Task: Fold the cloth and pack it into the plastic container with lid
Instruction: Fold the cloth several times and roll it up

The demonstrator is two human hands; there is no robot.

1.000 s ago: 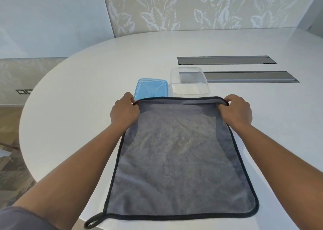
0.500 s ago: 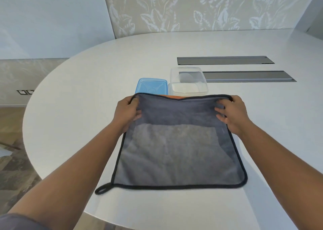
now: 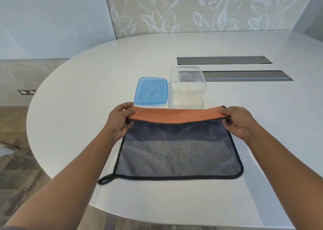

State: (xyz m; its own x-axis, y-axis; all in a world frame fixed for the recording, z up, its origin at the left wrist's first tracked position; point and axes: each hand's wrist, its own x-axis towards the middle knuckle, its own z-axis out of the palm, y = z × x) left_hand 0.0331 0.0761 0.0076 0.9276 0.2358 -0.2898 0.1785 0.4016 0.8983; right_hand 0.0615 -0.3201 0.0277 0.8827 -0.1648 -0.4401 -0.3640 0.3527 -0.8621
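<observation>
The cloth (image 3: 176, 151) lies on the table (image 3: 83, 93) directly in front of you, grey face up with black edging, its near edge flat and a hanging loop (image 3: 104, 179) trailing off the near left corner. The far edge is raised and turned toward you, showing an orange underside.

Your left hand (image 3: 120, 123) pinches the far left corner; your right hand (image 3: 239, 123) pinches the far right corner. Both are closed on the cloth, with the edge stretched between them.

Just beyond the raised edge stand the clear container (image 3: 187, 88), open and apparently empty, and the blue lid (image 3: 151, 91) flat beside it on its left. Two grey slots (image 3: 225, 60) are set into the table further back.

Judgement: the first fold is in hand and not yet laid.

Risks:
- Uneven hands would land the far edge skewed against the near edge, leaving a crooked fold.
- A slack pinch could drop a corner.
- Dragging the cloth toward you could bunch the lower layer.
- A bulky fold may not fit the container.
</observation>
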